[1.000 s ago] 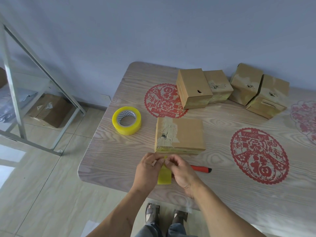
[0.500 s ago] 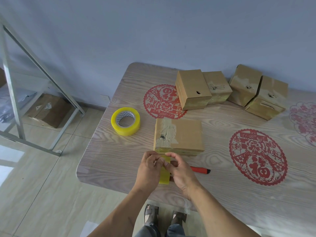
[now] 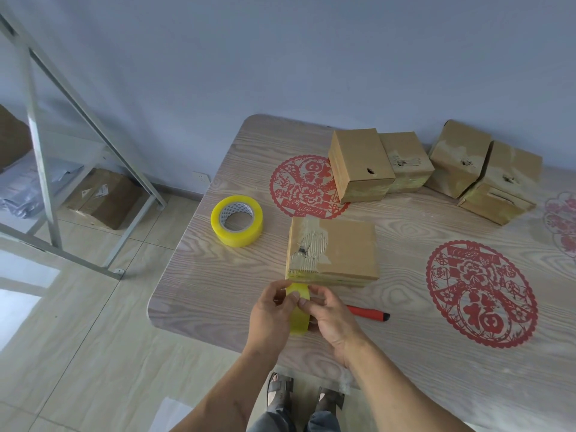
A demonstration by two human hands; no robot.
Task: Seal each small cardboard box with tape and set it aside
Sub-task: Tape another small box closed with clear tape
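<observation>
Both hands have lifted slightly toward the box, pulling the yellow tape strip (image 3: pixel 298 310) taller between them.

Head view: left hand (image 3: pixel 270 316) and right hand (image 3: pixel 330 318) meet knuckle to knuckle, fingertips pinching the strip's top edge, forearms angled inward. Just beyond them lies the torn cardboard box (image 3: pixel 333 251); the tape roll (image 3: pixel 237 220) sits beyond the left hand, a red box cutter (image 3: pixel 369 313) beside the right.

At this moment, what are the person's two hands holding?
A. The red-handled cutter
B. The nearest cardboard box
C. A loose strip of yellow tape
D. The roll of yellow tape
C: the left hand and right hand pinch a strip of yellow tape between them, while the tape roll, the cutter and the nearest box lie untouched on the table.
</observation>
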